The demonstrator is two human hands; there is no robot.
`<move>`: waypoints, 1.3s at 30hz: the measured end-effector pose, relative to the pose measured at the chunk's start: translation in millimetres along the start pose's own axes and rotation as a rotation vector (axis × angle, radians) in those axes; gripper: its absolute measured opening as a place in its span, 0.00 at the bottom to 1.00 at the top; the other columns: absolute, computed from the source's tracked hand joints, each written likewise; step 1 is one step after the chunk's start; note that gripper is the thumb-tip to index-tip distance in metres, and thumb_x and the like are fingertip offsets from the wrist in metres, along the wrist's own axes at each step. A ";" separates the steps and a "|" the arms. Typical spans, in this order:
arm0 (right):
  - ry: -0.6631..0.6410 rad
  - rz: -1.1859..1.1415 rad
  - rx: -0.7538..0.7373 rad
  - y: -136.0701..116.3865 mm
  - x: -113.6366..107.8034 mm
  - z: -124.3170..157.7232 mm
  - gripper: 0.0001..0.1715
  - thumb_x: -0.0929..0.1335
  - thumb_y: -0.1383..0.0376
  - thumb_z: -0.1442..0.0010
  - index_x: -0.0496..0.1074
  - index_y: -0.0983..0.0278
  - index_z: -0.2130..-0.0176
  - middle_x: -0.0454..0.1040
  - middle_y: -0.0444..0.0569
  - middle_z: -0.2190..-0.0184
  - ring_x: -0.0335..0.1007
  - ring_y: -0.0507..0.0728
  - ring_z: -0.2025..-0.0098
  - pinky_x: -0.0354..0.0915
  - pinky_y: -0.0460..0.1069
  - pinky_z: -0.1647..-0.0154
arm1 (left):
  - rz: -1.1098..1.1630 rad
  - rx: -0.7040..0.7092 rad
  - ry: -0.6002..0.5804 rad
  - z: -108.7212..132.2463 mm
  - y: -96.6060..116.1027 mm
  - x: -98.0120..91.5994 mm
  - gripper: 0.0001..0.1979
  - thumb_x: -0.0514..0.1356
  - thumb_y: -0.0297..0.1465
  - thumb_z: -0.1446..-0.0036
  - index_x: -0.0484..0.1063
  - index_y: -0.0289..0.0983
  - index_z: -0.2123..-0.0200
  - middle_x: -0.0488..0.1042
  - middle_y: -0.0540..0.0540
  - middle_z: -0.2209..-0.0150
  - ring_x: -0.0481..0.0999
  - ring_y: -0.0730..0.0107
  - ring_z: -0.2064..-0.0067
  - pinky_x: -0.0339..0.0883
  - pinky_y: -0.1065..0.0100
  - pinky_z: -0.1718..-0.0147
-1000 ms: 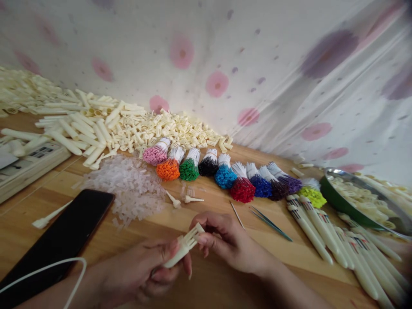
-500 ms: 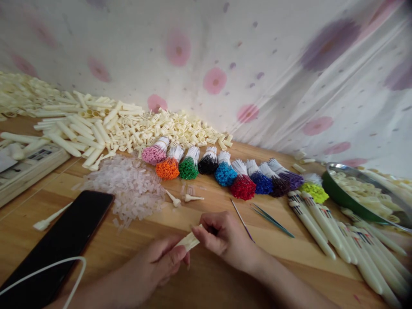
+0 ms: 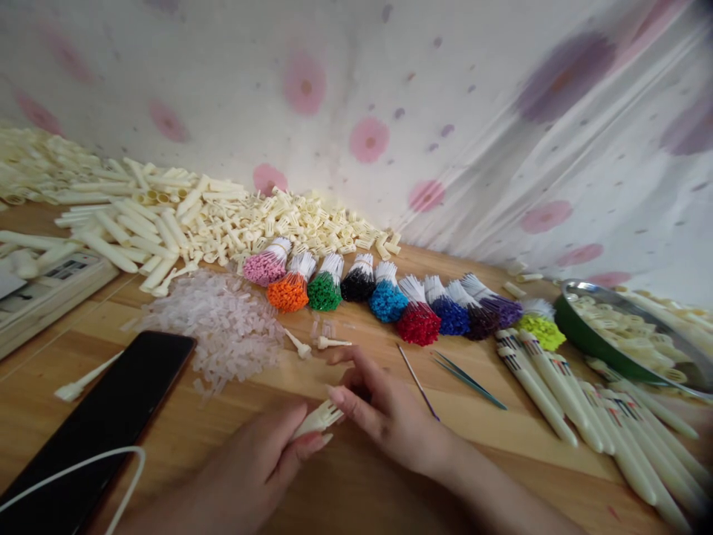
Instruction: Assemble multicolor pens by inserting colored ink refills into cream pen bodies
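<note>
My left hand (image 3: 272, 453) is closed around a cream slotted pen barrel part (image 3: 320, 418), its slotted end pointing up and to the right. My right hand (image 3: 384, 416) is at that slotted end, the thumb tip against or just over it. Its index finger reaches forward, apart from the thumb, close to a small cream stemmed piece (image 3: 334, 342) on the table. Another such stemmed piece (image 3: 298, 344) lies to its left. To the right of my right hand are a thin purple-tipped refill (image 3: 417, 383) and teal tweezers (image 3: 471, 381).
Colored refill bundles (image 3: 373, 296) stand in a row beyond my hands. Clear tube bits (image 3: 223, 327) are heaped left, beside a black phone (image 3: 100, 431) with a white cable (image 3: 139, 475). Assembled pens (image 3: 557, 394) lie right, near a green bowl (image 3: 573, 327). Cream parts (image 3: 312, 223) pile behind.
The right hand's fingers have opened from a pinch at the part's end, and the index finger has stretched forward. The left hand still holds the part, with its slots now showing.
</note>
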State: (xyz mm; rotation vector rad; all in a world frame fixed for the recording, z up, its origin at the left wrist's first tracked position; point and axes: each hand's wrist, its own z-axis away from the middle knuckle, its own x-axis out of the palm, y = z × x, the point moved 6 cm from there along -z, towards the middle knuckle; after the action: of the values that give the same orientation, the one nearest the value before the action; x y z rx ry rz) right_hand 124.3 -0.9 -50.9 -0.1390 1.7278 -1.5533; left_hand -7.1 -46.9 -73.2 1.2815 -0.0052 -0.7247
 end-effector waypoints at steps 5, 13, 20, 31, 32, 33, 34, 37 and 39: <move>-0.073 -0.078 -0.168 -11.7 0.1 4.0 0.08 0.63 0.62 0.37 0.66 0.63 0.59 0.68 0.47 0.66 0.65 0.52 0.64 0.63 0.46 0.64 | 0.402 -0.125 -0.134 3.4 -11.4 8.2 0.17 0.52 0.48 0.42 0.69 0.42 0.62 0.69 0.53 0.70 0.68 0.73 0.68 0.62 0.72 0.68; -0.072 -0.135 -0.220 -16.5 -4.0 6.4 0.07 0.64 0.64 0.38 0.68 0.64 0.60 0.71 0.47 0.66 0.66 0.50 0.69 0.64 0.45 0.68 | 0.883 -0.244 -0.438 8.5 -14.6 26.4 0.17 0.51 0.46 0.41 0.67 0.39 0.68 0.51 0.60 0.82 0.41 0.82 0.84 0.34 0.76 0.87; -0.076 -0.024 -0.171 -16.0 -4.2 5.3 0.11 0.64 0.59 0.38 0.69 0.65 0.62 0.71 0.46 0.70 0.65 0.50 0.71 0.61 0.44 0.71 | 0.844 -0.281 -0.413 7.8 -16.2 27.5 0.19 0.51 0.49 0.42 0.65 0.39 0.68 0.51 0.60 0.82 0.42 0.82 0.84 0.35 0.76 0.87; 0.026 0.168 -0.087 -10.1 -0.5 1.0 0.26 0.61 0.49 0.39 0.65 0.66 0.76 0.61 0.41 0.82 0.54 0.47 0.80 0.50 0.43 0.80 | 0.138 -0.033 -0.034 5.3 -3.0 3.4 0.13 0.51 0.43 0.40 0.69 0.45 0.57 0.74 0.51 0.60 0.71 0.65 0.56 0.62 0.66 0.57; 0.039 0.189 -0.071 -9.0 0.4 0.6 0.26 0.60 0.50 0.38 0.64 0.66 0.78 0.59 0.40 0.83 0.53 0.47 0.80 0.49 0.43 0.80 | 0.024 0.005 -0.005 4.1 1.2 2.0 0.12 0.51 0.41 0.40 0.69 0.45 0.58 0.75 0.50 0.60 0.72 0.63 0.56 0.62 0.65 0.58; 0.048 0.201 -0.042 -7.1 1.6 0.2 0.27 0.59 0.51 0.37 0.62 0.65 0.79 0.57 0.40 0.84 0.50 0.47 0.81 0.47 0.43 0.80 | -0.080 0.041 0.022 2.6 4.7 1.3 0.12 0.51 0.40 0.40 0.70 0.44 0.59 0.76 0.48 0.60 0.73 0.61 0.57 0.63 0.65 0.60; 0.055 0.206 -0.003 -4.6 2.9 -0.4 0.27 0.58 0.52 0.37 0.60 0.65 0.81 0.54 0.39 0.85 0.47 0.47 0.82 0.46 0.43 0.81 | -0.180 0.074 0.059 0.9 7.4 0.6 0.13 0.51 0.40 0.40 0.71 0.42 0.61 0.77 0.47 0.62 0.74 0.59 0.60 0.63 0.65 0.62; 0.058 0.181 0.104 3.6 7.0 -2.1 0.27 0.56 0.53 0.37 0.56 0.63 0.82 0.50 0.38 0.85 0.43 0.47 0.82 0.44 0.44 0.82 | -0.374 0.110 0.170 -3.5 9.4 -3.6 0.15 0.50 0.40 0.41 0.73 0.39 0.64 0.77 0.45 0.67 0.75 0.58 0.66 0.63 0.64 0.67; 0.077 0.162 0.090 5.2 6.8 -3.3 0.27 0.56 0.53 0.36 0.56 0.63 0.81 0.52 0.39 0.84 0.46 0.48 0.81 0.46 0.44 0.81 | -0.325 0.092 0.165 -5.6 7.5 -8.7 0.15 0.51 0.40 0.41 0.72 0.39 0.63 0.76 0.46 0.68 0.75 0.60 0.66 0.63 0.66 0.67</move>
State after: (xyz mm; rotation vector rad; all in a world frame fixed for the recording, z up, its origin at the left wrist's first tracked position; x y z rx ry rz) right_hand 119.8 -0.9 -58.9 0.1050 1.6809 -1.5300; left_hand -8.1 -37.1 -65.1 1.4448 0.3129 -0.9007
